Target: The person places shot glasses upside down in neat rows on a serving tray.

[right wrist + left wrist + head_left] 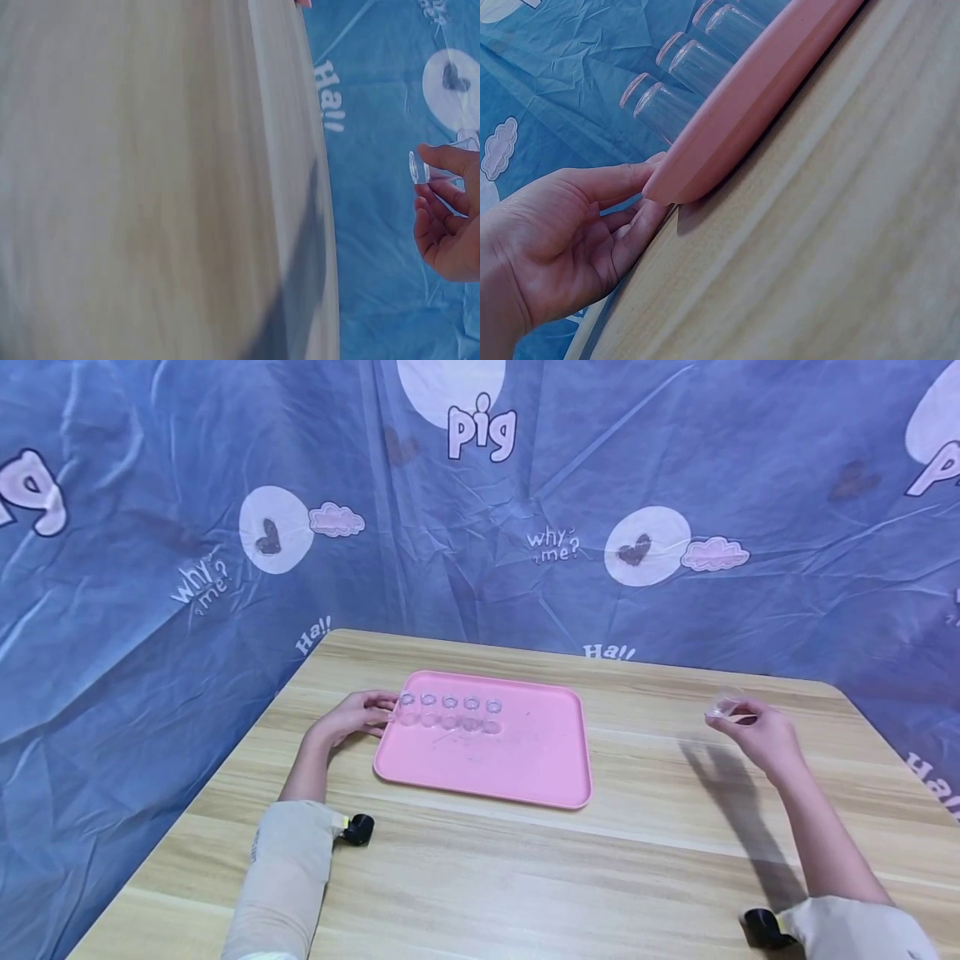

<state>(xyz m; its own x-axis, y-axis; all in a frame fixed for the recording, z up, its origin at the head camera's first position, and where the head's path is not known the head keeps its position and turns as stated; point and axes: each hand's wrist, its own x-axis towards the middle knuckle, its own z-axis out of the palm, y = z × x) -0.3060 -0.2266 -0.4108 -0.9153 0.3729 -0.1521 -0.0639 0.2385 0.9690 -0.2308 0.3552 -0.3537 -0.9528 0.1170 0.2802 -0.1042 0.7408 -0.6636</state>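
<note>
A pink tray lies on the wooden table, left of the middle. Several small clear glasses stand upright in a row along its back left part. My left hand grips the tray's left edge; in the left wrist view, the thumb is at the rim and the fingers are lower down at its side. Off to the right, my right hand holds one small clear glass above the table, pinched between thumb and fingers.
Wood-grained table spreads in front of the tray and between it and my right hand. A blue printed cloth hangs right behind the table's far edge. Black wrist cameras sit at both sleeves.
</note>
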